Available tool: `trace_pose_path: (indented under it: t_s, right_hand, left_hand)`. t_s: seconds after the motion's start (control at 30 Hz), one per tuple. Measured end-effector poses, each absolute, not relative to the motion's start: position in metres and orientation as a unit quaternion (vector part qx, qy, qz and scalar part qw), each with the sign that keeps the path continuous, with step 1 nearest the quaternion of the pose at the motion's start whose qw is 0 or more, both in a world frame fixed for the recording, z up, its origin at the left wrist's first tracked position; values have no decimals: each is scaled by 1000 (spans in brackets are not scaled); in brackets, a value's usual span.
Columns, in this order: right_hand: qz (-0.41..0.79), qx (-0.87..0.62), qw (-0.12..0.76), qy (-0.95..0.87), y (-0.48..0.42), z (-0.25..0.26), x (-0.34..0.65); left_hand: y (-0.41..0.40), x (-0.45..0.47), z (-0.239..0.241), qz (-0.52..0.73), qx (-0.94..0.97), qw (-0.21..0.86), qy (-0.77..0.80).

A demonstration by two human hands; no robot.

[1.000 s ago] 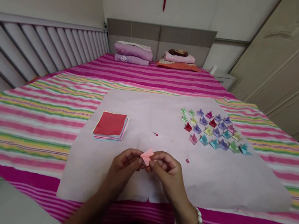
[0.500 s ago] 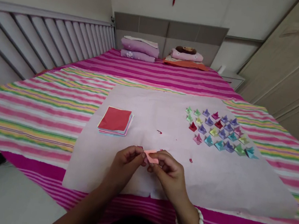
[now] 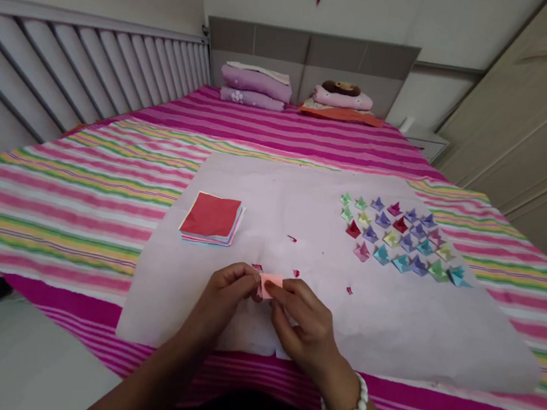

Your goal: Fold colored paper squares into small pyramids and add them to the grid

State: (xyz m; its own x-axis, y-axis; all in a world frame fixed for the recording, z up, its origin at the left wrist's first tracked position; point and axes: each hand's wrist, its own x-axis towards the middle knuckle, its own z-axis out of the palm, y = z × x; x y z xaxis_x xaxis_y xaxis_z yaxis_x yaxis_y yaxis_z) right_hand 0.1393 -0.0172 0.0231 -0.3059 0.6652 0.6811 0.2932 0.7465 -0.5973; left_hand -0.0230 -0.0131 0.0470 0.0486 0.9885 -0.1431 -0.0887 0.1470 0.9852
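A small folded piece of pink paper [image 3: 272, 279] is held between my two hands, just above the large white sheet [image 3: 274, 198]. My left hand [image 3: 229, 293] pinches its left edge between thumb and fingers. My right hand [image 3: 306, 320], with a white bead bracelet [image 3: 352, 407] at the wrist, grips it from the right, one finger lying across its face. A few dark red scraps, among them one scrap [image 3: 296, 273] just beyond the paper, lie near my hands. The lower folds of the paper are hidden by my fingers.
To the left lies a stack of square coloured paper [image 3: 211, 216], red on top. Several folded paper shapes [image 3: 392, 239] stand in rows at the right. The sheet rests on a striped bedspread [image 3: 94, 188]. Folded bedding [image 3: 255, 85] is by the headboard [image 3: 279, 44].
The pink paper has turned flatter toward me, showing a squarer face. My right finger has shifted onto its face. My left hand keeps its pinch.
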Motion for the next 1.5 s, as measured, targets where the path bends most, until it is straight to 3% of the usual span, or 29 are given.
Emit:
trace_pose_path:
  t_s: [0.17, 0.33, 0.43, 0.57, 0.8, 1.03, 1.27, 1.5]
  right_hand:
    - [115, -308, 461, -824, -17, 15, 141]
    - [120, -310, 451, -828, -18, 16, 140]
    - [181, -312, 507, -783, -20, 22, 135]
    - [349, -345, 571, -658, -20, 29, 129]
    - [558, -366, 569, -481, -14, 24, 133]
    - [611, -352, 593, -389, -11, 25, 130]
    - [671, -362, 545, -349, -12, 32, 127]
    - [672, -371, 550, -328, -13, 35, 126]
  left_hand:
    - [-17, -22, 53, 479, 454, 556, 505]
    - [-18, -23, 52, 471, 455, 565, 502]
    - [-18, -24, 47, 466, 452, 576, 496]
    - [-17, -23, 46, 472, 458, 574, 487]
    - [-19, -21, 51, 490, 479, 586, 432]
    - [-17, -28, 53, 477, 502, 578, 433]
    - [-14, -23, 56, 504, 441, 587, 454]
    - [-16, -24, 57, 520, 515, 535, 422]
